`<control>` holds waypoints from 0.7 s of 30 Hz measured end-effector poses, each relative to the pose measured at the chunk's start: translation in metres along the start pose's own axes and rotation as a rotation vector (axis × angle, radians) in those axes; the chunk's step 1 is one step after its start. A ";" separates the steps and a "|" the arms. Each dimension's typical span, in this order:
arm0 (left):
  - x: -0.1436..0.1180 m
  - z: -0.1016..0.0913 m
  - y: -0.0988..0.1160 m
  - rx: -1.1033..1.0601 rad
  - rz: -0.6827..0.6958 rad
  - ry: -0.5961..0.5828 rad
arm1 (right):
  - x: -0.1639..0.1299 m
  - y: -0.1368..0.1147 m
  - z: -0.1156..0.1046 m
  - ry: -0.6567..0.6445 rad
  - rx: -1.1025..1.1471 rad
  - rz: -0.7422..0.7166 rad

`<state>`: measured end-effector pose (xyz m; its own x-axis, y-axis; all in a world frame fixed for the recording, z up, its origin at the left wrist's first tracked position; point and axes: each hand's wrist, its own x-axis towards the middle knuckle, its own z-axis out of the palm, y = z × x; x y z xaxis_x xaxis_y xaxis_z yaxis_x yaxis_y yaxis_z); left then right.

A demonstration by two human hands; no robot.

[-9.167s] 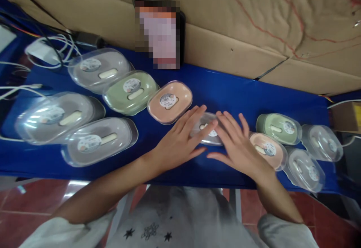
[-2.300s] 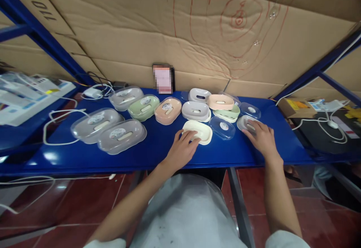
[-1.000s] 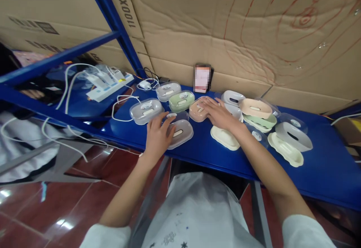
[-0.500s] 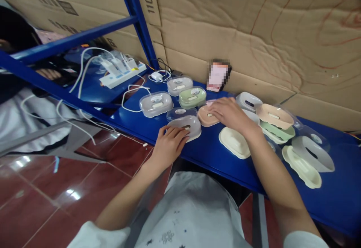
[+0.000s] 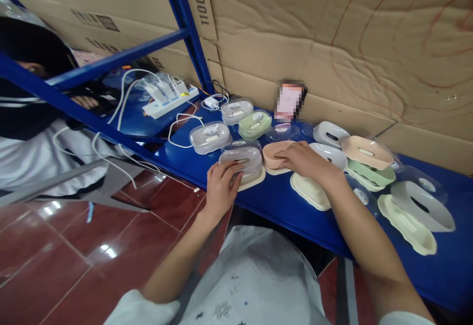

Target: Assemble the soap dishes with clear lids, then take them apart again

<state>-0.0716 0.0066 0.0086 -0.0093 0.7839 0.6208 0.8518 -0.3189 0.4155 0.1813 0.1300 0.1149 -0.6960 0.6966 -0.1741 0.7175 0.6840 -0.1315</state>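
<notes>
Two soap dishes in hand at the front edge of the blue shelf (image 5: 281,201): left hand (image 5: 219,187) fingers curled round the grey soap dish (image 5: 242,160), right hand (image 5: 303,160) fingers bent over the peach soap dish (image 5: 273,153), touching it. Cream tray (image 5: 308,192) just beside right wrist; green dish (image 5: 254,124) behind

At the back of your blue bench (image 5: 281,201) a closed green soap box (image 5: 254,124) sits between two closed grey soap boxes (image 5: 237,110), with a third grey one (image 5: 210,136) nearer you. To your right lie loose cream trays (image 5: 408,224), a white insert (image 5: 423,206) and a peach insert (image 5: 367,152). A white power strip (image 5: 170,102) with cables (image 5: 121,108) rests on the shelf to your left. Cardboard sheets (image 5: 332,44) line the wall behind, and another person's sleeve (image 5: 33,157) shows at far left.
</notes>
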 end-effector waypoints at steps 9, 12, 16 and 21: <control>0.016 0.006 -0.003 -0.085 -0.008 -0.008 | 0.023 0.012 -0.017 0.195 0.166 -0.154; 0.010 0.004 0.000 -0.038 -0.018 0.014 | 0.074 0.012 -0.017 0.293 0.012 -0.142; -0.008 0.002 0.004 -0.009 -0.006 -0.030 | 0.131 0.011 -0.015 0.187 -0.095 -0.152; -0.024 -0.003 0.002 -0.021 0.046 -0.055 | 0.154 0.023 -0.028 0.099 -0.109 -0.229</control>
<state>-0.0717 -0.0145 -0.0033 0.0590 0.7962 0.6022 0.8396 -0.3660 0.4015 0.0905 0.2589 0.1123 -0.8432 0.5349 -0.0547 0.5373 0.8420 -0.0492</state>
